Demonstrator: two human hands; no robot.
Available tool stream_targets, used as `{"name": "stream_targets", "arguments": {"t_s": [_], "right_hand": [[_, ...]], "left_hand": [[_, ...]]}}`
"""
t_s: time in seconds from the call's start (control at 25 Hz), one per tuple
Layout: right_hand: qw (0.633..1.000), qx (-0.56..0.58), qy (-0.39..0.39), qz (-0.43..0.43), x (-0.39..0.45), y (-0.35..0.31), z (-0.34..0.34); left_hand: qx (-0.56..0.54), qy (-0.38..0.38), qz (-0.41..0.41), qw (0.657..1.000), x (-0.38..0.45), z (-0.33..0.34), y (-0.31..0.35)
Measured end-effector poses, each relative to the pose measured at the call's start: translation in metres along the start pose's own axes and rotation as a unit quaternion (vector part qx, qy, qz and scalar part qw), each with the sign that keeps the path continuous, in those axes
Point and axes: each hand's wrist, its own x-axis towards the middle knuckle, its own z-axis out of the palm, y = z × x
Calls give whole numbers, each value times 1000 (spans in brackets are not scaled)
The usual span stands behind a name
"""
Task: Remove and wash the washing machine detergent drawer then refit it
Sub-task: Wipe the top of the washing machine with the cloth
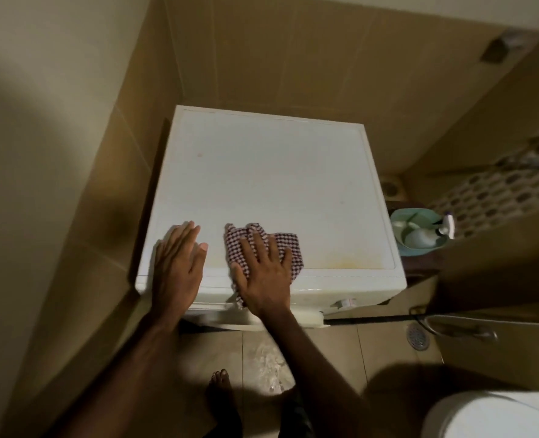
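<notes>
**Cloth pressed flat on machine top**

Right hand [263, 273], fingers spread, pressing checked cloth [281, 248] flat onto near edge of washing machine [268, 172]. Left hand [176, 263] flat and open just left of it, gripping nothing. Detergent drawer not discernible; front panel blurred.

You are standing in a small home bathroom that doubles as a laundry corner, walled in large beige ceramic tiles [293, 58] with a band of oval mosaic tiles [495, 191] to your right. A white front-loading washing machine [262, 172] fills the corner. A round metal floor drain [418, 336] sits in the tiled floor near a white toilet lid [492, 415].
</notes>
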Motion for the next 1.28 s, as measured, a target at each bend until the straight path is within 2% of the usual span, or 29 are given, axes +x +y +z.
{"name": "stream_targets", "arguments": {"t_s": [0.12, 0.24, 0.36, 0.48, 0.6, 0.88, 0.92, 1.0, 1.12, 1.2, 1.24, 1.28], "right_hand": [[1000, 20, -13, 13, 3, -11, 1], [1000, 4, 7, -4, -13, 25, -2], [995, -15, 26, 95, -23, 83, -15], [985, -27, -10, 170, -16, 145, -37], [977, -40, -54, 204, 6, 192, -63], [971, -67, -150, 175, 55, 250, -99], [968, -51, -138, 202, 52, 252, -99], [949, 14, -68, 307, 32, 249, -92], [888, 102, 74, 443, -15, 226, -63], [830, 183, 187, 493, -40, 197, -39], [812, 200, 213, 505, -50, 178, -27], [810, 201, 211, 509, -57, 157, -17]], "left_hand": [[0, -42, 51, 998, 1, 23, 26], [12, -68, 115, 991, 1, 41, 55], [28, -79, 167, 982, 0, 56, 80], [28, -84, 191, 978, 2, 71, 98], [29, -91, 200, 975, 3, 86, 115], [17, -124, 224, 967, 6, 119, 169], [15, -127, 228, 965, 8, 120, 174], [11, -126, 224, 966, 11, 120, 180], [7, -123, 197, 973, 18, 115, 179], [1, -126, 186, 974, 21, 111, 172], [-1, -126, 186, 974, 21, 108, 168], [-1, -125, 188, 974, 21, 106, 164]]}}
